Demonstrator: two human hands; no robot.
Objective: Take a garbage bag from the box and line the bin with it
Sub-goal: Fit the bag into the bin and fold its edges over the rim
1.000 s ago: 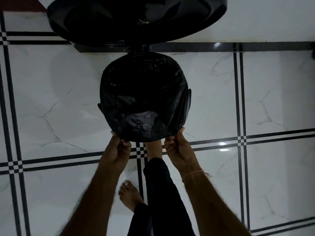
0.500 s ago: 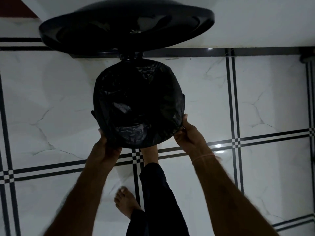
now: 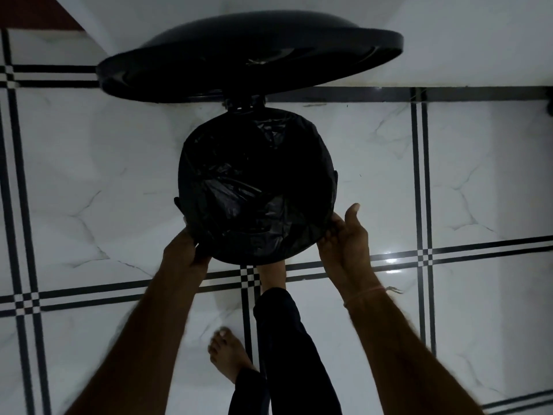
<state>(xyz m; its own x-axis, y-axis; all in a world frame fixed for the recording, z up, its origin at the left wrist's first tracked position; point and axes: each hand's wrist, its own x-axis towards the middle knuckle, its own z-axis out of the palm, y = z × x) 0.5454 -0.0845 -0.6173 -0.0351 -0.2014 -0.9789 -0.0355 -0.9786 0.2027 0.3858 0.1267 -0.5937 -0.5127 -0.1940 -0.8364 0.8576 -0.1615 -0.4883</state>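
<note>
A round pedal bin stands on the tiled floor with its black lid (image 3: 248,58) raised towards the wall. A crinkled black garbage bag (image 3: 254,187) fills the bin's mouth and is folded over its rim. My left hand (image 3: 187,250) grips the bag's edge at the near-left of the rim. My right hand (image 3: 344,235) holds the bag's edge at the near-right of the rim, thumb pointing up. The bin's own body is hidden under the bag. No box is in view.
The floor is white marble tile with black double stripes (image 3: 419,190). One bare foot (image 3: 272,277) sits at the bin's base, where the pedal is hidden; the other foot (image 3: 227,354) stands further back. A white wall (image 3: 449,40) rises just behind the lid.
Both hands have slid outwards along the rim, from the near front towards the left and right sides, taking the bag's edge with them. The view has shifted a little.
</note>
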